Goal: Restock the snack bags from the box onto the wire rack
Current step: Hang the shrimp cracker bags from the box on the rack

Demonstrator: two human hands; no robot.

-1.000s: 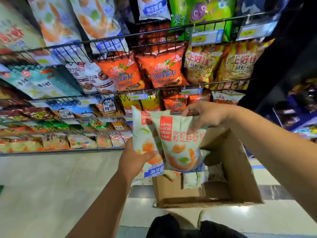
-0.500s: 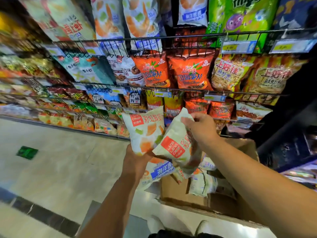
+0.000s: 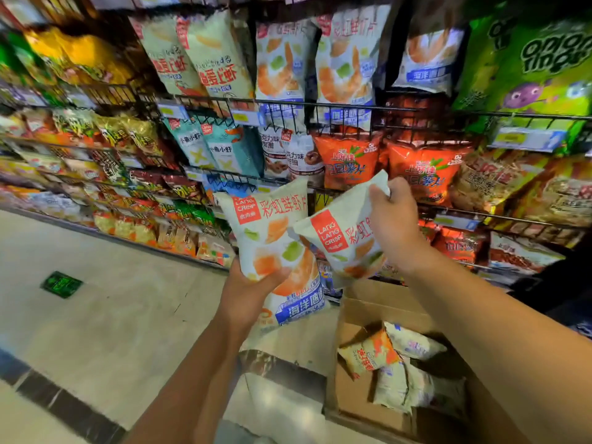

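The left hand (image 3: 246,293) is wrapped round the lower half of an upright snack bag (image 3: 272,248). A second bag (image 3: 342,238), tilted and touching the first, is pinched by its top corner in the right hand (image 3: 397,225). Both are held before the wire rack (image 3: 336,105), above the box (image 3: 355,405). Judgement: each should be lifted over the front rail singly and seated upright, label outward.

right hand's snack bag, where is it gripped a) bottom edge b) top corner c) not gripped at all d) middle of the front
b: the right hand pinches its snack bag at an upper corner, beside the red lettering, and the rest of the bag hangs tilted below.
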